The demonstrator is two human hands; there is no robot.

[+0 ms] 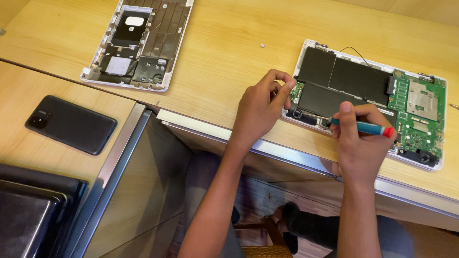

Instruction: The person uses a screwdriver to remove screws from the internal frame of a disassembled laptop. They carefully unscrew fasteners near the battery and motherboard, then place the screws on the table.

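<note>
Right grip (pixel 359 131) holds the blue screwdriver (pixel 363 127); left hand (pixel 260 112) pinches the opened laptop (pixel 370 95) edge. Cover (pixel 138 43) already off, board still in.

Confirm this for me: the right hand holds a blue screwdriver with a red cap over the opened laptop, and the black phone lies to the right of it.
Wrong on one point: the black phone lies far to the left of the opened laptop, as the head view shows. The right hand does hold the blue screwdriver with a red cap.
</note>
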